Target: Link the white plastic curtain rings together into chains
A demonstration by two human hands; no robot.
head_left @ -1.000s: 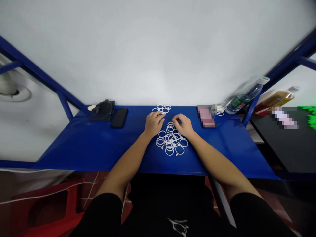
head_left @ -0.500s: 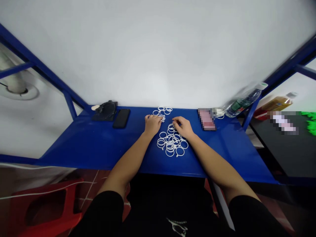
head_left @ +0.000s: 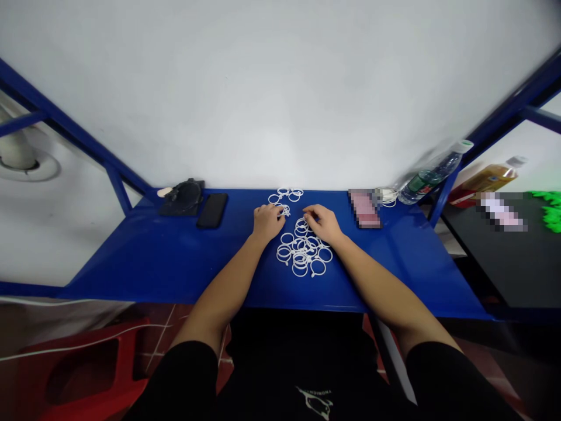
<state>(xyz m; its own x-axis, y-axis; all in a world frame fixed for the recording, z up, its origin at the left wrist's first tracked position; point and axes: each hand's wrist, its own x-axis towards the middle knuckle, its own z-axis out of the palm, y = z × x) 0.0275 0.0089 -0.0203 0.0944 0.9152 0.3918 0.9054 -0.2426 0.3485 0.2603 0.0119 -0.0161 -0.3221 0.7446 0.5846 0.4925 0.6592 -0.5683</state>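
Observation:
Several thin white rings, each with a small knob, lie in an overlapping pile (head_left: pixel 307 251) in front of me on the blue tabletop (head_left: pixel 175 263). A smaller group of white rings (head_left: pixel 284 192) is at the back near the wall. My left hand (head_left: pixel 266 223) rests below that group, its fingers curled around a white ring (head_left: pixel 284 208) partly hidden by them. At the far edge of the pile is my right hand (head_left: pixel 323 223), thumb and fingers bent close together beside the uppermost rings. What its fingertips hold, if anything, is too small to make out.
A black phone (head_left: pixel 213 210) and a dark flat object (head_left: pixel 182 197) lie on the left. To the right are a pixelated phone-like object (head_left: pixel 366 209), a white cable (head_left: pixel 388 197) and a leaning plastic bottle (head_left: pixel 432 178). Blue frame bars (head_left: pixel 118 187) flank the table.
The view has shifted slightly. Both hands stay in nearly the same places by the rings, with only small finger movement. The pile looks unchanged.

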